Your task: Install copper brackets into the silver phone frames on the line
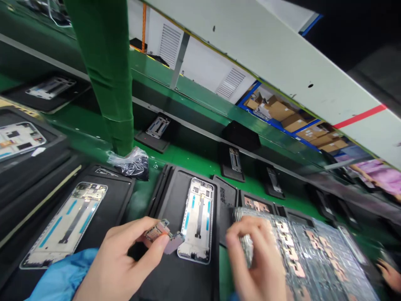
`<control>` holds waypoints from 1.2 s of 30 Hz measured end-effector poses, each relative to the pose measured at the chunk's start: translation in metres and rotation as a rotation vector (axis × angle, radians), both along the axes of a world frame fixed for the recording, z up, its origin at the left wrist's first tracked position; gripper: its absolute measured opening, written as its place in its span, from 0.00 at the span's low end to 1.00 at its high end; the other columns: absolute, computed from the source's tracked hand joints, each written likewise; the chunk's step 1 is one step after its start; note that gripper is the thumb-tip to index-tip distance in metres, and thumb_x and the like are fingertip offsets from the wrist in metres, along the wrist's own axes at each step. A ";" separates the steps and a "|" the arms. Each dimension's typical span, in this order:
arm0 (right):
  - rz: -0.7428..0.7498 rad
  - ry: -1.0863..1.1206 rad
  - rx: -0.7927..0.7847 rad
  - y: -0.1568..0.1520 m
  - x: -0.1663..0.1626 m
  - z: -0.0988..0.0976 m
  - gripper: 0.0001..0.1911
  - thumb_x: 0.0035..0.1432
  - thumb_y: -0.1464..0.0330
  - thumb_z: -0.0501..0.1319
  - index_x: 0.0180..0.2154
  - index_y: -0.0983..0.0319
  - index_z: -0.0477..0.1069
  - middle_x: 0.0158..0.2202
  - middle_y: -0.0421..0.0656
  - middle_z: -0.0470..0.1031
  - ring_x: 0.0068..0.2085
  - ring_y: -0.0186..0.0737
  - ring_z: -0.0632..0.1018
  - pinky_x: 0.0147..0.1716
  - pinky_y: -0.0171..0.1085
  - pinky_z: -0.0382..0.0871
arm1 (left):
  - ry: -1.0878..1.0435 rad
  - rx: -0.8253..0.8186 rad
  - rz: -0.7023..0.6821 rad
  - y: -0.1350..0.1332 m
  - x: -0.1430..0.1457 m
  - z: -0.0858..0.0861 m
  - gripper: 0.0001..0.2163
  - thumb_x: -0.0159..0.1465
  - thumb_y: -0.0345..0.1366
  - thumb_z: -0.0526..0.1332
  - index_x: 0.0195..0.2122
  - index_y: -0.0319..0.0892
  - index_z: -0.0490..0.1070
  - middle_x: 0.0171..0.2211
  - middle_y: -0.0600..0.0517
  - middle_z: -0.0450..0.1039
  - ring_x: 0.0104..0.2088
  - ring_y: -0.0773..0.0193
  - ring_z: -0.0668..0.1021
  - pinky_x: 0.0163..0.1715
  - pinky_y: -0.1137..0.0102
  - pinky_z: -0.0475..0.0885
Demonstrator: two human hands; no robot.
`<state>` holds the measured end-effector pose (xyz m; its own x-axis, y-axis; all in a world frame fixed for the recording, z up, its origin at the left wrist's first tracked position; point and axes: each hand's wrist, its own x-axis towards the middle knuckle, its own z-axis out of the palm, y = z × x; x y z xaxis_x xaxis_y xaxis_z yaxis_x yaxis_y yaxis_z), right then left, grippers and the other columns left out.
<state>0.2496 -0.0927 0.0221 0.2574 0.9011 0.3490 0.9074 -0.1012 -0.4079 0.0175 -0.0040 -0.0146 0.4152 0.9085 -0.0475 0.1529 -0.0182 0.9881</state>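
Between the thumb and fingers of my left hand (pixel 125 255) is a phone circuit board (pixel 163 234), an angular piece with a copper-toned face and a greyish end. Just behind it, a silver phone frame (pixel 197 221) with blue strips lies on a black foam tray (pixel 175 188). My right hand (pixel 258 255), slightly blurred, is closed with curled fingers. It is over the left edge of a stack of clear plastic trays (pixel 313 251) holding copper-coloured parts; anything between its fingertips is hidden. Left of my left hand, another phone frame (pixel 69 225) rests on a black tray.
A green conveyor belt (pixel 184 161) runs behind, carrying phone frames on black trays. Near a green-covered post (pixel 106 75) lies a clear plastic bag (pixel 131 163). A white overhead panel (pixel 266 54) slants across the top. Another person's hand (pixel 388 271) shows at far right.
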 end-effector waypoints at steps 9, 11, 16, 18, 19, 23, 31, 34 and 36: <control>0.034 0.251 0.013 -0.006 -0.064 -0.008 0.06 0.67 0.72 0.60 0.36 0.56 0.73 0.36 0.41 0.69 0.36 0.39 0.75 0.36 0.36 0.69 | 0.083 0.402 -0.163 -0.006 0.000 -0.009 0.02 0.72 0.37 0.62 0.42 0.51 0.74 0.35 0.62 0.81 0.35 0.73 0.84 0.41 0.87 0.75; 0.034 0.235 0.018 -0.007 -0.061 -0.009 0.06 0.67 0.72 0.60 0.36 0.56 0.73 0.37 0.41 0.69 0.36 0.39 0.75 0.37 0.36 0.69 | 0.092 0.417 -0.165 -0.008 0.001 -0.009 0.02 0.72 0.36 0.62 0.43 0.50 0.74 0.36 0.61 0.81 0.35 0.73 0.84 0.41 0.87 0.75; 0.025 0.212 0.041 -0.009 -0.063 -0.011 0.06 0.67 0.72 0.61 0.37 0.56 0.73 0.37 0.41 0.70 0.37 0.38 0.76 0.38 0.35 0.70 | 0.100 0.429 -0.170 -0.012 0.000 -0.007 0.02 0.72 0.36 0.62 0.44 0.50 0.74 0.37 0.61 0.81 0.36 0.73 0.83 0.42 0.86 0.75; 0.024 0.210 0.043 -0.009 -0.064 -0.013 0.06 0.68 0.72 0.60 0.38 0.56 0.73 0.38 0.41 0.70 0.37 0.38 0.76 0.39 0.35 0.70 | 0.105 0.448 -0.183 -0.012 0.000 -0.006 0.03 0.73 0.36 0.60 0.44 0.50 0.74 0.37 0.60 0.81 0.36 0.72 0.84 0.43 0.86 0.75; 0.025 0.210 0.043 -0.008 -0.064 -0.014 0.05 0.68 0.72 0.60 0.38 0.56 0.73 0.38 0.41 0.70 0.38 0.37 0.76 0.39 0.35 0.70 | 0.112 0.464 -0.182 -0.012 0.000 -0.006 0.03 0.73 0.36 0.60 0.45 0.50 0.74 0.37 0.59 0.81 0.37 0.71 0.84 0.44 0.85 0.75; 0.053 0.239 0.036 -0.009 -0.062 -0.016 0.06 0.68 0.72 0.59 0.39 0.56 0.73 0.38 0.41 0.70 0.39 0.37 0.76 0.40 0.35 0.70 | 0.180 0.501 -0.168 -0.013 0.001 -0.004 0.05 0.74 0.39 0.60 0.47 0.51 0.75 0.43 0.58 0.82 0.42 0.68 0.84 0.45 0.84 0.75; 0.150 0.520 -0.003 -0.007 -0.057 -0.013 0.08 0.69 0.69 0.57 0.34 0.58 0.71 0.33 0.40 0.67 0.33 0.38 0.71 0.32 0.36 0.65 | 0.142 0.349 -0.239 -0.006 0.001 0.008 0.08 0.71 0.40 0.62 0.41 0.49 0.80 0.36 0.54 0.83 0.36 0.63 0.85 0.37 0.80 0.79; 0.138 0.646 0.017 -0.007 -0.058 -0.015 0.11 0.70 0.66 0.57 0.32 0.59 0.70 0.32 0.41 0.66 0.32 0.38 0.69 0.30 0.37 0.63 | 0.077 0.175 -0.232 -0.008 0.004 0.015 0.10 0.70 0.40 0.61 0.34 0.47 0.80 0.31 0.53 0.81 0.30 0.63 0.83 0.32 0.77 0.79; 0.124 0.701 0.024 -0.008 -0.059 -0.016 0.12 0.70 0.64 0.58 0.33 0.59 0.72 0.32 0.41 0.66 0.31 0.38 0.68 0.29 0.37 0.62 | 0.049 0.057 -0.185 -0.011 0.006 0.018 0.11 0.69 0.40 0.61 0.32 0.46 0.79 0.28 0.54 0.79 0.27 0.65 0.81 0.30 0.78 0.78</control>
